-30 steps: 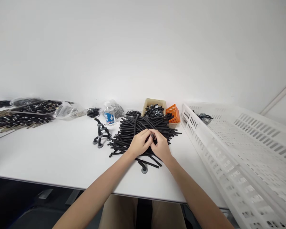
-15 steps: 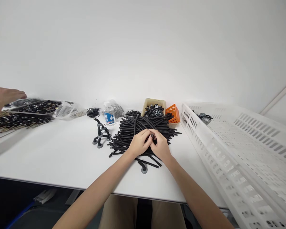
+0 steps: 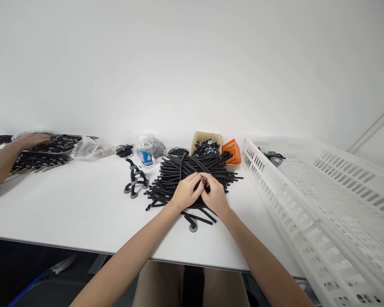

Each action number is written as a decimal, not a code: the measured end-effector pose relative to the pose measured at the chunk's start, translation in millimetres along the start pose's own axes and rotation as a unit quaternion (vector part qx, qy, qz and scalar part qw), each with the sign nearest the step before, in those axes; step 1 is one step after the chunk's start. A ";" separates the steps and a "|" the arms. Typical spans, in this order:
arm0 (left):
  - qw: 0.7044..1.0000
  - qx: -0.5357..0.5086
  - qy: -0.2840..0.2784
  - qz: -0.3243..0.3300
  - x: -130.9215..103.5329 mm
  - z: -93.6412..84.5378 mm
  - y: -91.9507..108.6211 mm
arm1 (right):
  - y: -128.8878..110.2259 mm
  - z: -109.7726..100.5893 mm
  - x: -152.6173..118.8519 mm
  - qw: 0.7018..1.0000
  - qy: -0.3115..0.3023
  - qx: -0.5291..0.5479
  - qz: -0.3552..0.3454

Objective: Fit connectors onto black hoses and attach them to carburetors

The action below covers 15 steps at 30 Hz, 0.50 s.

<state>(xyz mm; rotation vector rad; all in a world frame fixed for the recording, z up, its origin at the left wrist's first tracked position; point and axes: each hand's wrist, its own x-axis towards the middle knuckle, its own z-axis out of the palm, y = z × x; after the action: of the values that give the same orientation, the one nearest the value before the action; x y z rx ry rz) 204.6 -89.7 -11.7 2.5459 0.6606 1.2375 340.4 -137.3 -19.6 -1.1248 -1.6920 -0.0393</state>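
Note:
My left hand (image 3: 188, 191) and my right hand (image 3: 214, 194) meet above a pile of black tubes (image 3: 170, 175). Between their fingertips is a small dark piece with a round end (image 3: 204, 181); most of it is hidden, so I cannot tell what it is. Both hands are closed in a pinch on it. Just in front of the pile lies a short black tube piece with a grey round foot (image 3: 193, 228). To the left, an assembly of black tubes with grey rings (image 3: 134, 178) stands on the white table.
A beige bin of black and grey parts (image 3: 222, 137) and an orange basket (image 3: 238, 154) sit behind the pile. A white perforated crate (image 3: 269, 204) borders the right. A water bottle (image 3: 146, 153) stands back left. A co-worker's hand (image 3: 35, 140) is over parts at far left.
My hands stay nearly still, holding the same small dark piece. The co-worker's hand at far left has moved right and down, onto the tray of parts.

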 end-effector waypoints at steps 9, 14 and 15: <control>1.000 -0.002 -0.004 0.001 0.6 -1.2 1.1 | 0.7 0.0 0.1 1.000 -0.002 0.004 0.006; 1.000 -0.007 -0.003 0.000 1.2 -1.8 2.4 | 1.6 0.7 -0.3 1.000 0.001 0.011 0.005; 1.000 -0.008 -0.002 0.000 1.2 -1.8 2.5 | 1.6 0.7 -0.4 1.000 0.000 0.010 0.005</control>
<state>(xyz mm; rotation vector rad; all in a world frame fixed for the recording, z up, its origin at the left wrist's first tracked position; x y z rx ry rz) 204.5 -91.3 -8.9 2.5356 0.6470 1.2323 340.9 -136.3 -21.0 -1.1182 -1.6828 -0.0149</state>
